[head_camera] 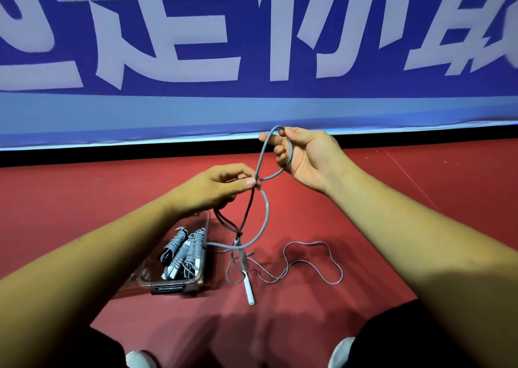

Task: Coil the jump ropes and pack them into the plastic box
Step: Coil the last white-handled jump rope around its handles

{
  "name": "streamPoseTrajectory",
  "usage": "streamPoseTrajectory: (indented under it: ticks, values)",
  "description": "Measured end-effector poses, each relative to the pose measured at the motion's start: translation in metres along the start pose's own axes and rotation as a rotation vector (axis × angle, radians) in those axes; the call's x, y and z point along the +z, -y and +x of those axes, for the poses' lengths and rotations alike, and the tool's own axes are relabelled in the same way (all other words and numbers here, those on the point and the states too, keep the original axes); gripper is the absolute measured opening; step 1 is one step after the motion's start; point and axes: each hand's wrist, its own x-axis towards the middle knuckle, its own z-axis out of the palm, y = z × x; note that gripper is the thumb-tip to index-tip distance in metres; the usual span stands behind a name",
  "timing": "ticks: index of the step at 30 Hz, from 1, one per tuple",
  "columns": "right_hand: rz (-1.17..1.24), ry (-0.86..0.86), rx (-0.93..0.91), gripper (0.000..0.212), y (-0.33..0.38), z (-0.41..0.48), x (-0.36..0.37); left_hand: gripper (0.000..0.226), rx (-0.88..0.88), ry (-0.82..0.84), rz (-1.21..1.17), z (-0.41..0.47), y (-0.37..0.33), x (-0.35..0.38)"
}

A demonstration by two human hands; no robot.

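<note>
both forearms are bare from the wrists to the frame's edge, and the left hand and right hand are bare too. dark trousers cover the legs. two white shoe toes show between them.

Large white characters on the blue banner are cropped, illegible.
</note>
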Motion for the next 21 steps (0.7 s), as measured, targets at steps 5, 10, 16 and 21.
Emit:
streamPoseTrajectory:
  ticks: [5,10,16,21]
  values:
    - [0.194,-0.083,-0.073,0.019,0.001,0.008,0.0,0.019,0.0,0.039,0.412,0.003,0.014,-0.006]
    - [-1.46,-0.39,-0.353,0.041,-0.002,0.015,-0.028,0.03,-0.096,0.002,0.241,0.0,0.007,-0.006]
    - [-1.75,0.337,-0.451,0.035,-0.035,0.008,-0.001,0.03,-0.157,0.039,0.296,0.001,0.002,-0.012]
    - [-1.751,0.27,-0.376,0.014,-0.034,0.016,0.005,0.036,-0.159,-0.065,0.376,0.001,0.013,-0.026]
